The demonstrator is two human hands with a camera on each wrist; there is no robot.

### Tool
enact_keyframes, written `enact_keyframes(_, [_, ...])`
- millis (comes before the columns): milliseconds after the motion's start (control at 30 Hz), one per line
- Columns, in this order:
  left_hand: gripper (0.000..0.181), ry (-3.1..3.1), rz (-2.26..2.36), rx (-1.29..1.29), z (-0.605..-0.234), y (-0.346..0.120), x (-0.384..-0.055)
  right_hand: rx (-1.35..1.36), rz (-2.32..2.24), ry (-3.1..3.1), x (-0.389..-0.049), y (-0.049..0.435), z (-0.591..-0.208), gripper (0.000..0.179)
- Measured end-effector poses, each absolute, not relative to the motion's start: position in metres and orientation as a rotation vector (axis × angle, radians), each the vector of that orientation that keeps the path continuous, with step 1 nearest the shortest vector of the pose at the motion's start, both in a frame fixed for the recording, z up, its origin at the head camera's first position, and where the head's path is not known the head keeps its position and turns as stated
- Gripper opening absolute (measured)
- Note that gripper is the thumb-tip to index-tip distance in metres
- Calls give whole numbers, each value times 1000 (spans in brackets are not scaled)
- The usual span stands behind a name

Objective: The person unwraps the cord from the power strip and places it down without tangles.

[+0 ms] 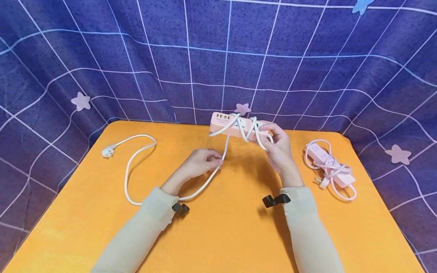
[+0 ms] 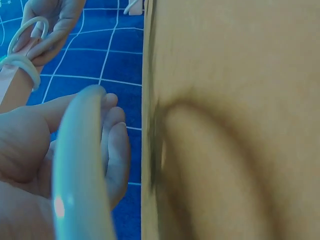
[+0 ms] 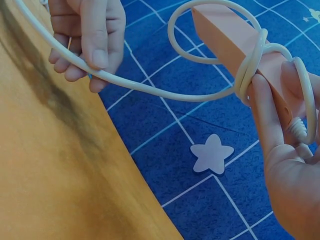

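Cable [image 1: 226, 146], white and round, is pinched between the thumb and fingers of your left hand [image 1: 203, 161], just below the left part of the pink power strip [image 1: 218, 128]. Your right hand [image 1: 280, 151] grips the strip by its right end, thumb and fingers on either side, and holds it raised off the bench [image 1: 218, 235], near the far edge. Several loose, slanting turns of the cable cross the strip's body, and its left end shows a row of small dark slots. From your left hand the cable sags toward your left forearm, passes behind it from the head view and curves over the bench to a white plug [image 1: 108, 151] lying near the far left corner. Well apart on your right, a second power strip [image 1: 317, 154] lies on the bench, its own pinkish cord [image 1: 354, 192] tangled around it and its plug [image 1: 323, 183] just beside it. Beyond the bench hangs a blue curtain [image 1: 205, 64] with pale grid lines and stars.
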State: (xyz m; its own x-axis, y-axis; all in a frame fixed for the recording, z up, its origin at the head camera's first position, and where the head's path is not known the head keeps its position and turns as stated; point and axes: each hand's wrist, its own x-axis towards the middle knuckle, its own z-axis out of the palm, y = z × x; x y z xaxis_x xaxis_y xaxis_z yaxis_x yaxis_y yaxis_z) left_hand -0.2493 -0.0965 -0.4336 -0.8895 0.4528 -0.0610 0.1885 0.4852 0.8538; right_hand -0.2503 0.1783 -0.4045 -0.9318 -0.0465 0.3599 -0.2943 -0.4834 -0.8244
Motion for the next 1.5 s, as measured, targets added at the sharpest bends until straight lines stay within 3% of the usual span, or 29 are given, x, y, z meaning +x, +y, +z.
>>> enact_keyframes(1500, [25,2530,1610,457,-435,-110,-262,582,2570,-1480,-248,181,-402,40])
